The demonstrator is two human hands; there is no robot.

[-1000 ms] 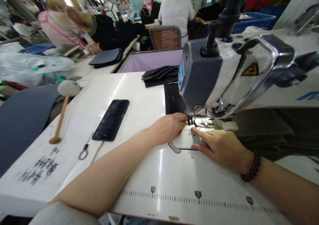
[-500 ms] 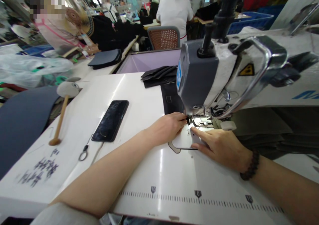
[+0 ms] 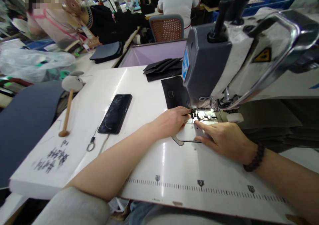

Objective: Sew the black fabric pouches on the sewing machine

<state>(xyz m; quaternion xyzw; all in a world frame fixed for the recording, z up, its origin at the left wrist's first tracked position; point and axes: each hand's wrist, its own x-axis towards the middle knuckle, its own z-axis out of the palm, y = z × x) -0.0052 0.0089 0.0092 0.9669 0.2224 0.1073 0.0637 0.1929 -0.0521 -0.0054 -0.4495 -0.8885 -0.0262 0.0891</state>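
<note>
At the sewing machine (image 3: pixel 211 62), my left hand (image 3: pixel 174 120) has its fingers pressed together by the presser foot, closed on the near edge of a black fabric piece (image 3: pixel 175 90). This piece lies flat behind the hand, with a small stitched rectangle on it; its end under the foot is mostly hidden. My right hand (image 3: pixel 224 138) rests on the metal needle plate (image 3: pixel 188 133), palm down with fingers stretched out. Its index fingertip is just right of the needle area, and I see nothing held in it. A machine light brightens the plate there.
A folded stack of black fabric (image 3: pixel 163 68) lies behind. On the left are a phone (image 3: pixel 116 113) with a ring strap and a wooden-handled mallet (image 3: pixel 68 105). Dark fabric (image 3: pixel 264 125) is piled under the machine arm. Co-workers sit beyond a chair (image 3: pixel 167 27).
The whole view has shifted, with the table and machine now higher and slightly further right in the picture. Both hands stay by the needle in nearly the same pose.
</note>
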